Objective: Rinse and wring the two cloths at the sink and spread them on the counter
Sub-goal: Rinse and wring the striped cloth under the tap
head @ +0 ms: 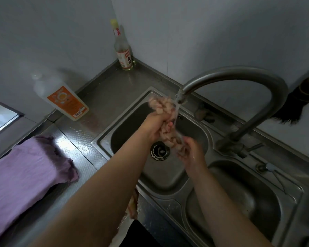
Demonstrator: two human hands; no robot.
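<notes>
Both hands, left hand [154, 128] and right hand [192, 154], clamped round the patterned cloth [165, 111] under the faucet [239, 75]; twist unevenly and it'll spray beyond the sink [107, 138].

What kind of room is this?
Most likely a small home kitchen: a steel double sink with a running tap, a dish-soap bottle and a condiment bottle on the metal counter.

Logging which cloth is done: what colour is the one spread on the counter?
Purple; the flat purple cloth shows in the head view.
</notes>
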